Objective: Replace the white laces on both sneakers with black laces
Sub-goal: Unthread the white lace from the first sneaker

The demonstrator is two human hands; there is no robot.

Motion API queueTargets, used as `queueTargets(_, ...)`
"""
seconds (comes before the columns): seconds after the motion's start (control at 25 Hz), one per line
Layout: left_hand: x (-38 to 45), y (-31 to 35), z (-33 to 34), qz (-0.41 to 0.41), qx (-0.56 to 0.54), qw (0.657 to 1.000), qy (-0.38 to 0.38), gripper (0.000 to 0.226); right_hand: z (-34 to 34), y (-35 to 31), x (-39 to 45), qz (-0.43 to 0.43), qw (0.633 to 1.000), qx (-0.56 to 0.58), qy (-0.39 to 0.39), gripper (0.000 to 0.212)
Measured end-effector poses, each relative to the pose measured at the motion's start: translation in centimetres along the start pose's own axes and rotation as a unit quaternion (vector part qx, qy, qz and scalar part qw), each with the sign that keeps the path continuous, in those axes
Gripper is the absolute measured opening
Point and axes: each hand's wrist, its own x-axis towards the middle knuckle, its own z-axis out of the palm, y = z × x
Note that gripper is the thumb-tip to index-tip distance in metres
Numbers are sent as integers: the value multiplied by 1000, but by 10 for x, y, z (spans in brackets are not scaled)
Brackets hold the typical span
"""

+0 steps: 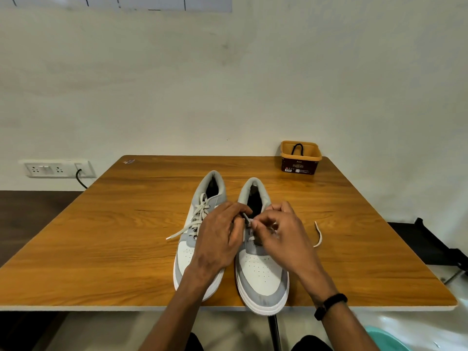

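While left hand [219,239] rests curled on grey-and-white leather right sneaker [260,269], right hand [281,231] pinches its white flat lace [249,224]; left sneaker [192,247] laced alongside.

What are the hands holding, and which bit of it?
Both the left hand and the right hand pinch the white lace of the right grey-and-white sneaker, near its top eyelets.

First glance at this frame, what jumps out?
Two grey-and-white sneakers sit side by side near the table's front edge; both hands, left hand and right hand, work the white lace on the right sneaker. The left sneaker is still laced white. A tub holding a black lace stands at the far right corner.
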Motion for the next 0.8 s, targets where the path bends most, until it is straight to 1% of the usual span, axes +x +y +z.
queueTargets(0.04,0,0,0,0,-3,1000,3,32,1,3,-1,38,996,73,26,5)
queueTargets(0.08,0,1,0,0,-3,1000,8,32,-1,5,-3,89,979,176,52,8)
queueTargets(0.12,-1,2,0,-1,0,1000,11,32,-4,8,-3,141,941,298,70,12)
queueTargets(0.16,-1,3,0,-2,3,1000,13,32,-9,12,-3,182,882,428,79,16)
queueTargets(0.2,-1,3,1,-1,5,1000,13,31,-14,16,-3,209,808,545,83,18)
queueTargets(0.24,-1,3,2,0,7,1000,12,31,-19,20,-4,228,736,631,88,17)
queueTargets(0.28,-1,3,2,1,8,1000,12,31,-23,23,-4,243,681,684,96,16)
queueTargets(0.32,-1,3,2,1,8,1000,11,31,-25,27,-5,249,646,714,102,14)
queueTargets(0.36,-1,2,2,-1,8,1000,10,31,-25,29,-6,248,625,732,110,13)
queueTargets(0.44,-1,2,2,-6,6,1000,10,31,-26,37,-10,224,595,760,133,13)
queueTargets(0.52,-1,3,2,-9,1,1000,12,31,-35,44,-13,203,583,770,160,12)
queueTargets(0.56,-1,3,2,-7,3,1000,14,31,-40,49,-13,202,587,765,171,11)
queueTargets(0.68,0,3,3,0,15,1000,16,30,-44,65,-11,204,613,741,183,10)
queueTargets(0.72,0,3,3,-2,20,1000,16,29,-43,71,-10,205,613,740,189,8)
queueTargets(0.8,-1,1,4,-13,23,999,22,27,-45,85,-7,199,606,742,207,16)
